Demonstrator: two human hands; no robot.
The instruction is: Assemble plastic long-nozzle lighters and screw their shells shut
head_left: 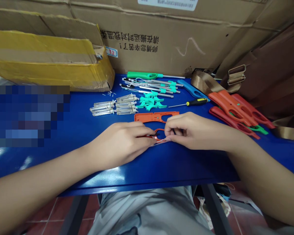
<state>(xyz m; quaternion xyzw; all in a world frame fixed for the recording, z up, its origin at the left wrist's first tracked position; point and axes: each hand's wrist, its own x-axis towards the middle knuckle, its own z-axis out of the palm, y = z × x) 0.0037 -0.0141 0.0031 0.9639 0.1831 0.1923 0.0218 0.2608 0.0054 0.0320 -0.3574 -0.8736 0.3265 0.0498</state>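
Both hands meet over an orange lighter handle shell [159, 131] near the front of the table. My left hand [127, 142] is closed on the shell's left part, its fingers covering most of it. At the right end, my right hand [182, 130] pinches by thin white wires [161, 140]; the fingertips partly hide what they grip. Just beyond lies another orange handle shell half [147, 117], inner side up. Farther back are green trigger pieces [150, 101] in a heap and clear fuel tanks [126, 106] in rows.
Metal lighter tubes [159, 86] with wires and a green lighter [142, 75] lie at the back. A screwdriver [197, 102], blue handle [192, 88] and red-orange handle shells [232, 106] are on the right. Small screws [109, 93] sit before the yellow-taped carton [63, 73].
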